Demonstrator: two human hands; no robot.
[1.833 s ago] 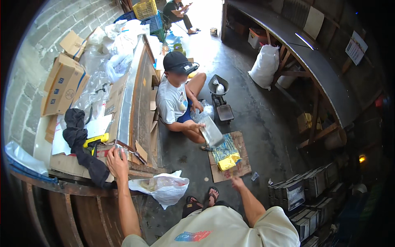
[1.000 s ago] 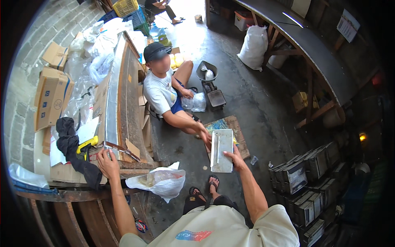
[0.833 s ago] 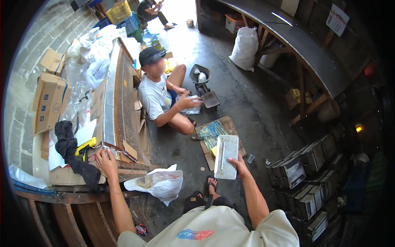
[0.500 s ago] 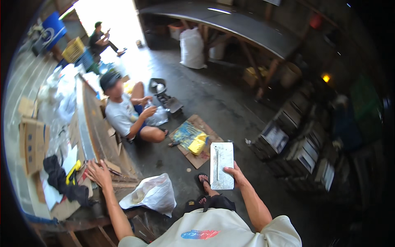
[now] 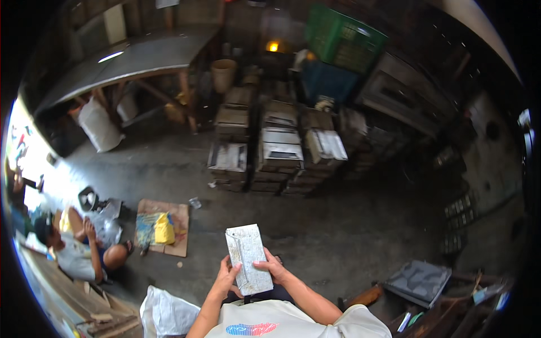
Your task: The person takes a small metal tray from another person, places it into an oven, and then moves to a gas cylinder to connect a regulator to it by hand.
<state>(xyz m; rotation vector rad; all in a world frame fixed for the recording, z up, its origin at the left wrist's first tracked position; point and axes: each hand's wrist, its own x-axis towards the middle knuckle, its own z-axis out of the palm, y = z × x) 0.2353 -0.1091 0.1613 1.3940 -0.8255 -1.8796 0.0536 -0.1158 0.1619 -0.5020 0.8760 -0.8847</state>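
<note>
My left hand point(image 5: 226, 276) is closed on the left side of a dented silver metal tray or box point(image 5: 246, 248), its thumb along the edge. My right hand point(image 5: 273, 269) grips the opposite side, thumb lying on the metal. Beyond it, a yellow package point(image 5: 164, 228) sits on cardboard point(image 5: 179, 209) on the floor, over blue-patterned material. A co-worker point(image 5: 79, 253) in a cap and grey T-shirt sits at the lower left with hands raised, beside clear plastic bags point(image 5: 108, 228) and a dark weighing scale point(image 5: 89, 197).
Stacked metal tins point(image 5: 280, 147) stand ahead near green point(image 5: 341, 36) and blue crates point(image 5: 327, 84). A dark bench point(image 5: 143, 59) has a white sack point(image 5: 98, 124) beneath. A white bag point(image 5: 163, 310) lies lower left, a camouflage pad point(image 5: 417, 279) lower right.
The co-worker handed me the metal piece, taken by my right hand. My left hand has left the wooden edge and joined it. The view has swung right toward the stacked tins.
</note>
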